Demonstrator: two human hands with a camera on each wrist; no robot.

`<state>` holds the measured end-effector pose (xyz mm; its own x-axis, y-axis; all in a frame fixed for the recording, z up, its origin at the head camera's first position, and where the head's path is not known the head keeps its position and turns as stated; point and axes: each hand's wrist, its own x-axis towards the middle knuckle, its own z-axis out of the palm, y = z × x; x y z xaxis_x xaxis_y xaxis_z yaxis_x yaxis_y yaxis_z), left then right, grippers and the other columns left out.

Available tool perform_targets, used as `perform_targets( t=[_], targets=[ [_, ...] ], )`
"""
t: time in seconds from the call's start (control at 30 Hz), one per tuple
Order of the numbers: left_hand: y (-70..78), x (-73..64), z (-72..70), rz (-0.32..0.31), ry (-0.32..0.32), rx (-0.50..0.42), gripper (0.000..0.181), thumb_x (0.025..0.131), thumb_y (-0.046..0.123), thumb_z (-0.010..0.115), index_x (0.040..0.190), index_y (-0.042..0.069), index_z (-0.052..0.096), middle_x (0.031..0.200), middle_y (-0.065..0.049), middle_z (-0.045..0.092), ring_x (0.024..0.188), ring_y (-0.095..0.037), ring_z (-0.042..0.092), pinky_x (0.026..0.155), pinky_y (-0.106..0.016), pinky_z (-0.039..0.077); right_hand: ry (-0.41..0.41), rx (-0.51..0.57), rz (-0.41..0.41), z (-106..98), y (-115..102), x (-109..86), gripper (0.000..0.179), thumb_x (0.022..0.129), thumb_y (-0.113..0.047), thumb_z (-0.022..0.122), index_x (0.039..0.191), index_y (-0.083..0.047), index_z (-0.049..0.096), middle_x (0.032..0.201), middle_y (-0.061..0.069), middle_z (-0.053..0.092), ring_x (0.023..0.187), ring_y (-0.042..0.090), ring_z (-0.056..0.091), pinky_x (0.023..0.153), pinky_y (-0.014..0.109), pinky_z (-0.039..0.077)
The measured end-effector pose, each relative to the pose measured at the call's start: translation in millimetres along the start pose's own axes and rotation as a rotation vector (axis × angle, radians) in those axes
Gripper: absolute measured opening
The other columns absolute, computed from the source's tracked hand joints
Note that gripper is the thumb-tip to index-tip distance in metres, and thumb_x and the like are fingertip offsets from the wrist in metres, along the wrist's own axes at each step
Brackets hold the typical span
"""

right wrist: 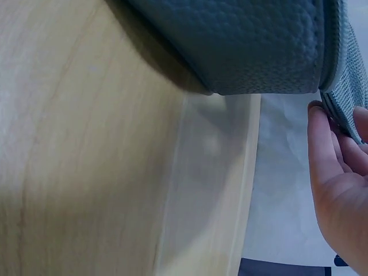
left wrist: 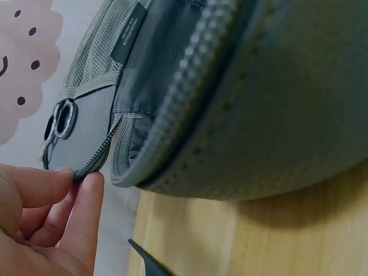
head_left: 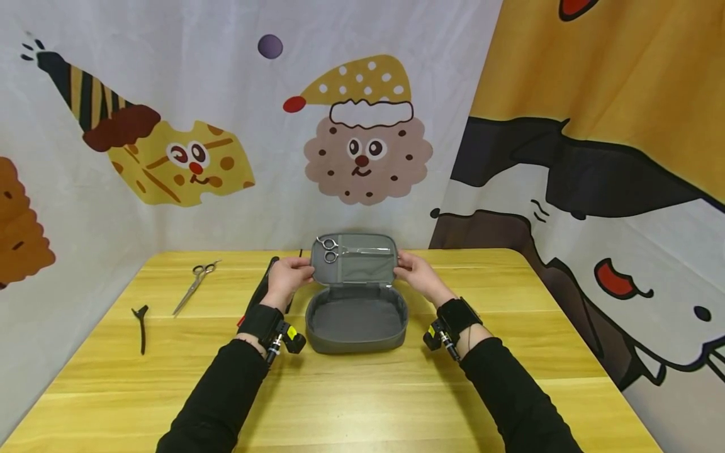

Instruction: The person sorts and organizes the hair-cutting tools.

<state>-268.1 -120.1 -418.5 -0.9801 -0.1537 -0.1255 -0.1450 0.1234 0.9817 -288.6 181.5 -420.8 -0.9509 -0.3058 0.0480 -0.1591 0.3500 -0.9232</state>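
A grey zip case stands on the table with its lid raised at the back. Its lower compartment looks bare inside. Tucked into the lid's mesh pocket is a pair of scissors, whose finger rings stick out on the left side; the rings also appear in the left wrist view. My left hand pinches the lid's left edge between thumb and fingers. On the opposite edge, my right hand grips the lid the same way, its fingers behind and thumb in front.
To the left lie another pair of scissors and a slim black hair clip. A long black object with a red end lies partly hidden behind my left hand and wrist. A cartoon-printed curtain hangs behind the wooden table.
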Motion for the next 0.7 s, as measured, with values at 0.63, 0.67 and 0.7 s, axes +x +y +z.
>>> perform_targets(
  t=[0.63,0.67,0.7],
  targets=[
    [-7.1,1.2,-2.8,0.008,-0.053,-0.004,0.036,0.093,0.0,0.066,0.127,-0.01,0.06,0.125,-0.03,0.059,0.101,-0.033,0.068,0.09,-0.04,0.055,-0.067,0.043,0.053,0.7,5.3,1.6,0.053,0.104,0.002,0.043,0.153,0.006,0.024,0.139,0.033,0.049,0.123,0.041,0.054,0.103,0.051,0.045],
    [-7.1,0.9,-2.8,0.006,-0.055,-0.005,0.036,0.093,-0.001,0.066,0.128,-0.01,0.06,0.125,-0.03,0.059,0.102,-0.033,0.068,0.09,-0.04,0.055,-0.072,0.044,0.053,0.7,5.6,1.5,0.053,0.104,0.001,0.043,0.153,0.006,0.024,0.139,0.033,0.048,0.124,0.041,0.053,0.102,0.05,0.045],
    [-7.0,0.5,-2.9,0.005,-0.06,-0.007,0.037,0.093,-0.001,0.065,0.128,-0.01,0.06,0.125,-0.031,0.059,0.102,-0.033,0.068,0.091,-0.041,0.055,-0.077,0.041,0.053,0.8,5.7,1.5,0.053,0.104,0.001,0.044,0.153,0.007,0.024,0.139,0.033,0.048,0.124,0.041,0.053,0.102,0.05,0.045]
  ],
)
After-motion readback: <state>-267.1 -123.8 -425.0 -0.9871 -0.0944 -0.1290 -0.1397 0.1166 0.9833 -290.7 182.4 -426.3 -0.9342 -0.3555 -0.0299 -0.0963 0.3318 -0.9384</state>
